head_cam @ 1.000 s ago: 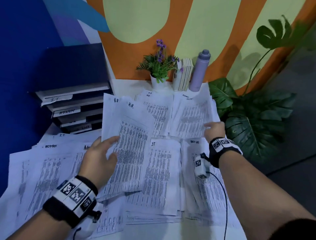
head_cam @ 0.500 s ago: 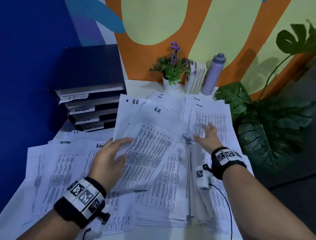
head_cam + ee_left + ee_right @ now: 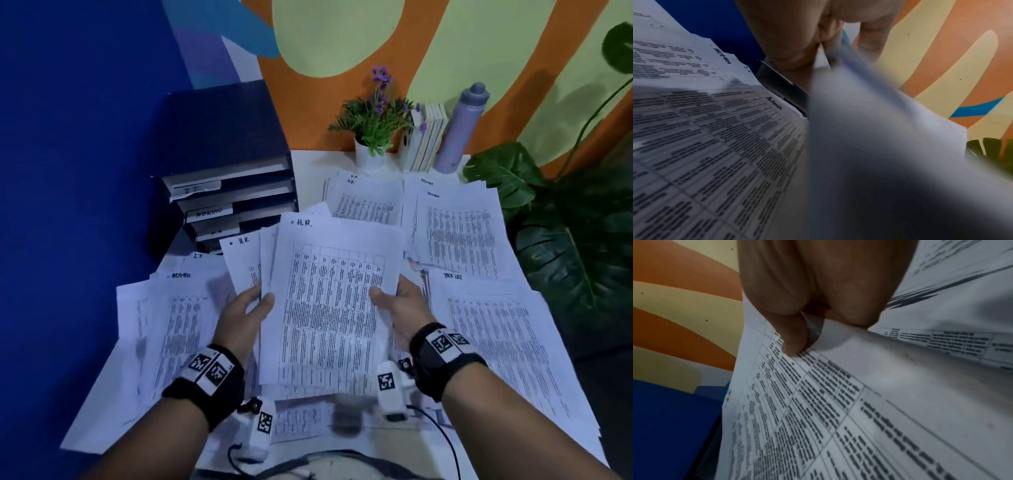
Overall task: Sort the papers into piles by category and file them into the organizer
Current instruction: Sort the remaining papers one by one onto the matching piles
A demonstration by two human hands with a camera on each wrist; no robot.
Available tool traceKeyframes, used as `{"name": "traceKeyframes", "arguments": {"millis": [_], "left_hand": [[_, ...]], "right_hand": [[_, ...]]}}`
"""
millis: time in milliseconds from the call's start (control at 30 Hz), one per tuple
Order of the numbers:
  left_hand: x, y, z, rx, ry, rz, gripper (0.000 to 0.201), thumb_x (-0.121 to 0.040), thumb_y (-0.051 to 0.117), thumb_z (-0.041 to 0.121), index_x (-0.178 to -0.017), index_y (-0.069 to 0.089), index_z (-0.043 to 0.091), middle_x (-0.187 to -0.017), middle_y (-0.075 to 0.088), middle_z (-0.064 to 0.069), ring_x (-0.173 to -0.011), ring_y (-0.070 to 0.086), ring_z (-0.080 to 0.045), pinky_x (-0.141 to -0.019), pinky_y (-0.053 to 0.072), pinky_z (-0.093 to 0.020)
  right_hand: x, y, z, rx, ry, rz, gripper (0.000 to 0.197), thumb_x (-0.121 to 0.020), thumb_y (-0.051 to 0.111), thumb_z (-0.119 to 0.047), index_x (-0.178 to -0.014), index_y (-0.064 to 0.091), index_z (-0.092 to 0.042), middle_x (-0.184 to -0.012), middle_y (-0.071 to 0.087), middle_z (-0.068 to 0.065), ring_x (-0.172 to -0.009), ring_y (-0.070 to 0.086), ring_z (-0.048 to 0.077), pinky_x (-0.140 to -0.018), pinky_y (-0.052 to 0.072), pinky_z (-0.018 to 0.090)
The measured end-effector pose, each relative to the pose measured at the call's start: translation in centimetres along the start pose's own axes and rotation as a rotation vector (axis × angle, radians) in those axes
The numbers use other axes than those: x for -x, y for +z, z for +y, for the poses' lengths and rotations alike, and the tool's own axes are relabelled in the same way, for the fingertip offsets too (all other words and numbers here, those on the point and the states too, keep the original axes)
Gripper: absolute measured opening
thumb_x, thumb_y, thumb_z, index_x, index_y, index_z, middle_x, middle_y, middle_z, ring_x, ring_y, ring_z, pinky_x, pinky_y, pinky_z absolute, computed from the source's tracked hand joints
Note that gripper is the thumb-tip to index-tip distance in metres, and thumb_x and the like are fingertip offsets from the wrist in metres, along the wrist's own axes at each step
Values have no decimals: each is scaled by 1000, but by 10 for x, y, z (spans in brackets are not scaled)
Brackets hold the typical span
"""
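Both hands hold a lifted bundle of printed sheets headed "H.R." (image 3: 330, 308) above the table's middle. My left hand (image 3: 255, 303) grips its left edge, thumb on top; in the left wrist view the left hand (image 3: 818, 53) pinches the blurred H.R. sheets (image 3: 869, 129). My right hand (image 3: 390, 298) grips the right edge, and in the right wrist view its thumb (image 3: 795, 340) presses on the H.R. page (image 3: 838, 402). On the table lie an "ADMIN" pile (image 3: 164, 329) at the left, another Admin pile (image 3: 459, 233) at the back right, an H.R. pile (image 3: 366, 202) behind, and a task-list pile (image 3: 493, 332) at the right. The dark organizer (image 3: 226, 192) with labelled trays stands at the back left.
At the back of the white table (image 3: 318, 161) stand a small potted purple flower (image 3: 375, 116), a few upright books (image 3: 428, 140) and a grey bottle (image 3: 460, 126). A big leafy plant (image 3: 568, 240) is off the right edge. A blue wall is on the left.
The right hand came back from the far papers and took the bundle's right edge. The H.R. sheets have been gathered and lifted upright between both hands.
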State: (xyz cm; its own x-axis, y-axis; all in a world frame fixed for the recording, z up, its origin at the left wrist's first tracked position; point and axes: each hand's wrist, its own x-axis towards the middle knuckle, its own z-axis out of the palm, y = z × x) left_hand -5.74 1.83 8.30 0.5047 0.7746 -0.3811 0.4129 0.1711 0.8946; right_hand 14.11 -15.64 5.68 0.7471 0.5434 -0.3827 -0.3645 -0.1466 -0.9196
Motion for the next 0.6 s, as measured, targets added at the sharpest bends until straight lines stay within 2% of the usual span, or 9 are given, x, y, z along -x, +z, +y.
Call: {"name": "traceKeyframes", "arguments": {"millis": [67,133,167,233,300,367,433,500,600], "left_hand": [[-3,-4,-6,-105,36,4,32,-92,62,31,-120,63,16,-119,62,5,-115,56,-17,-100,44,-33],[-3,-6,-9,-193,80,51,13,-92,62,27,-99,68,17,-99,67,8,-99,63,-16,-81,47,-23],[-4,-7,-10,-195,81,78,8,-91,64,26,-93,68,19,-92,67,11,-92,64,-14,-77,46,-21],[-6,-10,-12,-137,60,115,4,-89,67,25,-87,68,22,-90,69,11,-87,65,-13,-79,50,-25],[-8,-12,-13,-102,47,130,5,-87,69,25,-88,70,20,-90,70,8,-86,67,-14,-81,52,-29],[-11,-14,-14,-74,40,143,11,-86,70,28,-90,71,18,-92,71,6,-87,67,-16,-80,52,-29],[-12,-16,-14,-78,41,144,16,-87,68,31,-94,71,16,-95,71,5,-89,67,-15,-82,51,-29],[-14,-18,-14,-104,52,139,18,-88,67,32,-96,70,16,-98,71,5,-91,66,-16,-85,52,-31],[-14,-19,-11,-132,84,149,11,-90,66,28,-95,69,18,-92,70,9,-88,66,-13,-79,50,-26]], "right_hand": [[1,1,1,15,-8,-2,24,-91,64,-7,-114,65,-17,-110,72,1,-105,66,20,-94,50,39],[0,2,5,12,-27,-1,23,-92,64,-8,-111,66,-20,-111,72,0,-104,67,18,-94,50,37],[1,3,6,24,-43,21,23,-92,63,-7,-109,67,-22,-111,72,-1,-102,68,17,-92,51,35],[0,4,12,61,-50,93,18,-91,64,-6,-101,69,-21,-104,73,-1,-92,68,19,-86,53,35],[-1,1,17,60,-18,134,11,-89,66,-7,-82,62,-14,-88,68,6,-76,59,24,-71,50,38],[-5,-3,24,41,12,166,28,-89,66,-6,-70,47,-16,-76,54,11,-71,43,24,-61,38,33],[-5,-6,25,35,0,185,22,-90,63,-4,-74,52,-12,-73,54,10,-71,44,23,-60,38,30],[-2,-6,21,43,-20,180,11,-93,60,-2,-86,63,-11,-78,64,5,-71,53,22,-62,45,31],[-2,-9,20,71,-37,153,24,-95,56,0,-101,66,-20,-91,73,1,-77,65,18,-73,52,34]]}}
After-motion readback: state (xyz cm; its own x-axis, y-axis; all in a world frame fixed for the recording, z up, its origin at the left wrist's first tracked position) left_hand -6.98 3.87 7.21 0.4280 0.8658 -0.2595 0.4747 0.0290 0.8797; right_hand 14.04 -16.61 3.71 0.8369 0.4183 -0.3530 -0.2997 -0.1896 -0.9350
